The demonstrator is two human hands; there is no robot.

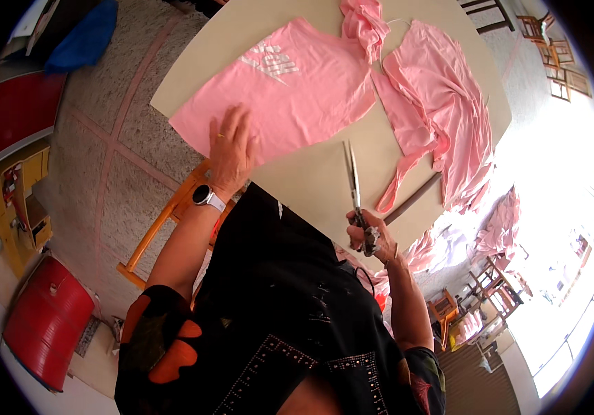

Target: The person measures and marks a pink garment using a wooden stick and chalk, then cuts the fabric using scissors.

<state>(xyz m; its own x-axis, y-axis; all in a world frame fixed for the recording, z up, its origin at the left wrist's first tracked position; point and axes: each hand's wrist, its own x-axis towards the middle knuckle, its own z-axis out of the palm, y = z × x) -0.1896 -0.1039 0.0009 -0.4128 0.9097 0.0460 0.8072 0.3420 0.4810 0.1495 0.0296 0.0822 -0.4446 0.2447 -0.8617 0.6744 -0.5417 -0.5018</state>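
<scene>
A pink shirt piece with a silvery print lies spread on the pale table. My left hand rests on its near left part, fingers stretched out and palm down. In my right hand is a pair of scissors, held by the handles near the table's front edge. Their blades point away from me and look nearly together, apart from the cloth. More pink cloth lies crumpled on the right side of the table, with a narrow strip trailing toward me.
A dark rod lies beside the crumpled cloth. An orange wooden chair stands at the table's left front. More pink cloth is heaped beyond the table on the right. At the lower left is a red rounded object.
</scene>
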